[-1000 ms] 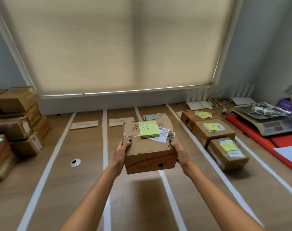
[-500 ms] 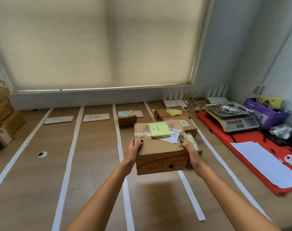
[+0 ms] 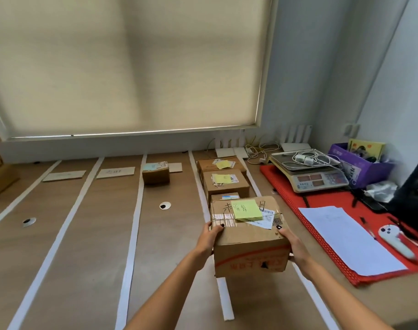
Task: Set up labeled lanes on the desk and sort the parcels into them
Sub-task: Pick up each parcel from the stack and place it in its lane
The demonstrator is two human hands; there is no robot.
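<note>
Holding a cardboard parcel between both hands, the person has it raised over the near end of the rightmost taped lane. The left hand clasps the parcel's left side, fingers curled over the top edge; the right hand grips the right side the same way. A green sticky note with handwriting sits on the parcel's top, next to a white shipping label.

Just beyond the held parcel, three more boxes stand in a row down that same lane: a near one mostly hidden behind it, a middle box and a far box, the two that show their tops wearing yellow notes. One lane to the left, a small box sits alone at the far end. White tape strips divide the wooden desk into lanes, and cardboard label cards lie at the heads of the left ones.

Off to the right, a red mat carries a weighing scale, a white sheet of paper and a white controller.
</note>
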